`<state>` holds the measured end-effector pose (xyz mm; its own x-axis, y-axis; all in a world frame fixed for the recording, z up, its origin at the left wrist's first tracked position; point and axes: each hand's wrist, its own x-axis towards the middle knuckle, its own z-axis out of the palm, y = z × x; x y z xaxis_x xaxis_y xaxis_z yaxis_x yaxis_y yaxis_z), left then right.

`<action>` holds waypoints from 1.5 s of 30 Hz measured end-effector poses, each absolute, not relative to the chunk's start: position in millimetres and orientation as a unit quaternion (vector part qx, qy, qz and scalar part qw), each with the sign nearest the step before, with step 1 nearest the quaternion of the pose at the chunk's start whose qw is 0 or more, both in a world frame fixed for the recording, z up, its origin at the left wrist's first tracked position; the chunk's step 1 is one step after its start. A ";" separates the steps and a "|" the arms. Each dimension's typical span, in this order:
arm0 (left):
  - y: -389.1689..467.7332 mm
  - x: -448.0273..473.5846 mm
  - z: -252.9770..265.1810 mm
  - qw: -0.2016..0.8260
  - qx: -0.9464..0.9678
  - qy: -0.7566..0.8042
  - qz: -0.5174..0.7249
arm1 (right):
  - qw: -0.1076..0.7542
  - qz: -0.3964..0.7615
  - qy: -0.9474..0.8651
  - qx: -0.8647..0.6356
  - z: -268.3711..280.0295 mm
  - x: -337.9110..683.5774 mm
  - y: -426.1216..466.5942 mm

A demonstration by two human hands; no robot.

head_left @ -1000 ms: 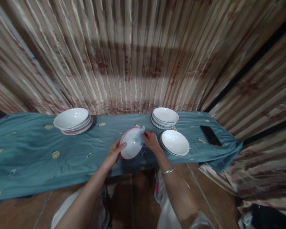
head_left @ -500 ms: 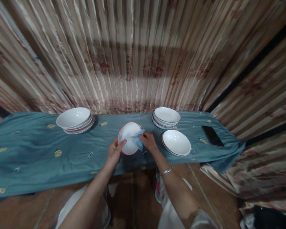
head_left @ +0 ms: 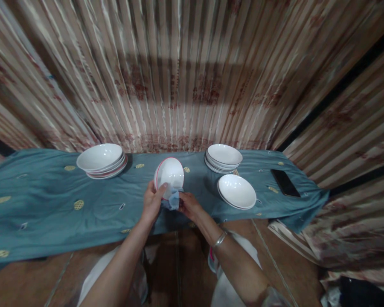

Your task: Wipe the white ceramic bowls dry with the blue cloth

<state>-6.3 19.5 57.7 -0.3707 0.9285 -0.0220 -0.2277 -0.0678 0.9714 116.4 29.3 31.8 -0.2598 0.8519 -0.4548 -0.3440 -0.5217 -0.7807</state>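
A white plate with a red rim point(head_left: 171, 172) is tilted up above the middle of the table. My left hand point(head_left: 153, 198) grips its left lower edge, thumb over the inner face. In my right hand point(head_left: 189, 204) is a light blue cloth point(head_left: 172, 199), pressed round the plate's lower edge. The cloth hides that part of the rim, and some right-hand fingers are out of sight behind it.
A stack of white bowls and plates point(head_left: 100, 158) stands at the left. To the right are a stack of white dishes point(head_left: 224, 154), a nearer pair of shallow dishes point(head_left: 237, 191) and a black phone point(head_left: 285, 182). A teal patterned cloth point(head_left: 99, 209) covers the table; a curtain point(head_left: 179, 85) hangs behind.
My right hand and the blue cloth have moved from the plate's right side down to its lower edge. The plate has turned and tilted, shifting slightly left.
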 end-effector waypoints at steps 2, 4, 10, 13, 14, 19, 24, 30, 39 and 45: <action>19.4 -5.6 57.7 0.458 0.336 0.509 0.647 | 0.414 0.741 -0.278 -0.448 31.3 117.2 28.9; 18.9 -5.9 57.8 0.481 0.332 0.496 0.642 | 0.432 0.718 -0.299 -0.457 31.5 120.0 30.8; 17.7 -14.0 55.7 0.515 0.341 0.480 0.622 | 0.472 0.608 -0.387 -0.507 31.1 141.0 49.5; 16.1 -16.3 57.8 0.518 0.359 0.478 0.612 | 0.483 0.489 -0.490 -0.536 30.0 154.8 61.0; 15.0 -16.3 59.6 0.520 0.360 0.478 0.609 | 0.478 0.458 -0.516 -0.543 29.9 158.9 64.1; 7.3 -15.2 70.6 0.583 0.345 0.482 0.555 | 0.443 0.359 -0.581 -0.581 32.9 170.3 73.0; 4.2 -13.0 73.3 0.594 0.332 0.481 0.553 | 0.439 0.326 -0.588 -0.596 34.6 170.1 77.2; 6.0 -8.9 70.9 0.554 0.307 0.496 0.594 | 0.473 0.418 -0.510 -0.584 24.3 157.0 75.0; 10.0 -13.9 69.9 0.504 0.306 0.509 0.627 | 0.439 0.564 -0.435 -0.547 14.3 119.4 46.4; 14.8 -15.9 69.1 0.492 0.286 0.506 0.648 | 0.359 0.715 -0.382 -0.463 29.9 117.8 23.5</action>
